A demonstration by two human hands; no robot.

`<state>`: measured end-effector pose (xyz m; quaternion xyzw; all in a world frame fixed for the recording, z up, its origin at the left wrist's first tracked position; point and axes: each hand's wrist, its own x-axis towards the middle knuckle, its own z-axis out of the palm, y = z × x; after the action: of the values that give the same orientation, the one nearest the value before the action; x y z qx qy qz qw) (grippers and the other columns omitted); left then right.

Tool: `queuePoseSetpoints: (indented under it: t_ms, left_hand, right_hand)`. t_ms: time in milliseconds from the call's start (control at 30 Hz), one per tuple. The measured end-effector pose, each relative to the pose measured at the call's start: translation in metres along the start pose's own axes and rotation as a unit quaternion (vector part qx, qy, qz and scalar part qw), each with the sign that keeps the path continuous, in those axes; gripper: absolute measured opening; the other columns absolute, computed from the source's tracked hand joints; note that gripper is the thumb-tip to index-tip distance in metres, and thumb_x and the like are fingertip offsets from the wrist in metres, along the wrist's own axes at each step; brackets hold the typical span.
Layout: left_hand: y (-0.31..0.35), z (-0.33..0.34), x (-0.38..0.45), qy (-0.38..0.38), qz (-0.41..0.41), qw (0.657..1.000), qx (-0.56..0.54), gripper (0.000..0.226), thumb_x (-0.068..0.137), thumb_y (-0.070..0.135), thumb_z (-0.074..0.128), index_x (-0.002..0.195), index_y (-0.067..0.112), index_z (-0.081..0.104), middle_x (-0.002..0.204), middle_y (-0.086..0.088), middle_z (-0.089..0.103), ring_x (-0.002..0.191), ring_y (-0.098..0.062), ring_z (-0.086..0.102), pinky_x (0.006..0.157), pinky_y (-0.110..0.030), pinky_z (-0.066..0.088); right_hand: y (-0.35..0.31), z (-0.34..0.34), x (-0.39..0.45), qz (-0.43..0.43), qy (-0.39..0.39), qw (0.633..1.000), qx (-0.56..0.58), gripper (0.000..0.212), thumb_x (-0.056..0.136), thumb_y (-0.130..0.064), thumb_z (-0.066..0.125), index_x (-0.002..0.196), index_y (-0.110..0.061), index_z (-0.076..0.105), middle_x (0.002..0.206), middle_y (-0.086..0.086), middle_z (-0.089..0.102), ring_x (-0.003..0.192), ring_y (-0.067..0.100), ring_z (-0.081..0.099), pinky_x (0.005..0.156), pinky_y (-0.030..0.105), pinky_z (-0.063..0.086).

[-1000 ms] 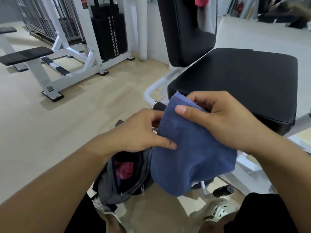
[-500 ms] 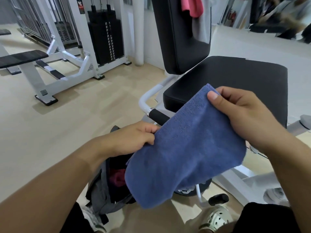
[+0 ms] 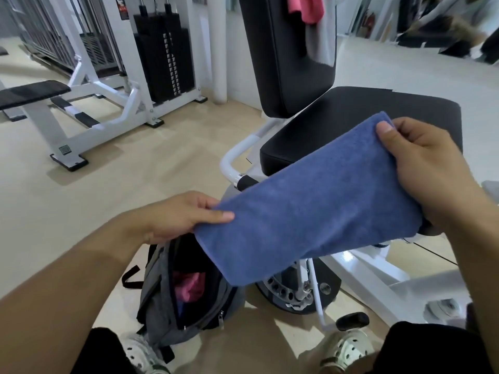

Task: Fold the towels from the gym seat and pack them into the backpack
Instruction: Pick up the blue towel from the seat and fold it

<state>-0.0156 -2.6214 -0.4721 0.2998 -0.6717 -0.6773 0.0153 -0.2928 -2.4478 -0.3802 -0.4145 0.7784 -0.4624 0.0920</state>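
The blue towel (image 3: pixel 318 206) is held in the air, stretched in a slanted band in front of the black gym seat (image 3: pixel 351 117) and above the grey backpack (image 3: pixel 167 314). The left hand (image 3: pixel 172 220) pinches its lower left corner between thumb and curled fingers; the right hand (image 3: pixel 426 168) grips the upper right end, thumb on top and fingers behind the cloth. The backpack stands open on the floor between the white shoes (image 3: pixel 345 349), and a pink cloth (image 3: pixel 189 287) lies inside it. The hanging edge of the towel covers part of the bag's opening and the wheel of the seat frame (image 3: pixel 297 292). On the backrest (image 3: pixel 286 49) hang a pink towel (image 3: pixel 307 9) and a grey towel (image 3: pixel 321 41). At the left stand a white bench frame (image 3: pixel 89 103) and a black weight stack (image 3: pixel 164 58).

Compared with half a second ago, the hands are further apart and the towel is pulled longer and flatter; one second ago it was bunched between both hands.

A small dark label sits on the foot of the bench frame and a sign is above the weight stack, but both are too small to read.
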Motion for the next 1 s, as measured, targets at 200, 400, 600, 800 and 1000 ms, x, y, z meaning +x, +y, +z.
queuePoseSetpoints:
  t_ms: [200,400,600,800,1000]
  left_hand:
    - [0.006,-0.013,0.009,0.165,0.001,0.967,-0.194,0.049,0.079,0.047,0.071,0.112,0.011,0.078,0.118,-0.007,0.076,0.099,-0.016,0.074,0.079,-0.025,0.059]
    - [0.006,-0.005,0.006,0.096,-0.025,0.969,-0.227,0.042,0.084,0.018,0.068,0.124,0.006,0.069,0.127,-0.009,0.072,0.115,-0.018,0.070,0.092,-0.028,0.059]
    - [0.010,-0.001,0.014,0.265,0.021,0.930,-0.254,0.037,0.096,0.041,0.064,0.122,0.015,0.073,0.123,-0.004,0.074,0.122,-0.024,0.066,0.104,-0.041,0.051]
    - [0.028,0.012,0.003,0.309,0.084,0.936,-0.145,0.026,0.104,0.033,0.054,0.113,0.016,0.072,0.102,0.003,0.078,0.090,-0.015,0.073,0.078,-0.033,0.055]
    - [0.052,0.036,-0.006,0.338,0.146,0.922,-0.124,0.017,0.100,0.030,0.061,0.094,0.020,0.074,0.087,0.001,0.070,0.074,-0.015,0.063,0.059,-0.027,0.049]
  right_hand:
    - [0.007,0.000,0.004,-0.006,0.011,0.999,-0.053,0.030,0.106,-0.038,0.047,0.094,-0.017,0.064,0.080,0.002,0.063,0.067,0.014,0.051,0.063,0.029,0.040]
    - [0.014,-0.001,0.010,0.010,0.029,0.998,-0.063,0.028,0.106,-0.038,0.046,0.101,-0.018,0.064,0.097,0.012,0.068,0.082,0.023,0.056,0.069,0.033,0.042]
    - [0.017,-0.004,0.013,0.004,0.024,0.997,-0.075,0.026,0.106,-0.037,0.047,0.099,-0.019,0.064,0.092,0.010,0.067,0.072,0.015,0.053,0.064,0.028,0.040]
    - [0.013,-0.002,0.012,-0.010,0.038,0.997,-0.065,0.021,0.100,-0.042,0.058,0.093,-0.024,0.067,0.086,-0.007,0.071,0.088,0.022,0.067,0.069,0.029,0.047]
    - [-0.018,0.026,-0.007,-0.021,-0.023,0.993,0.112,0.017,0.092,-0.034,0.073,0.089,-0.018,0.070,0.084,0.011,0.076,0.069,0.016,0.065,0.072,0.037,0.056]
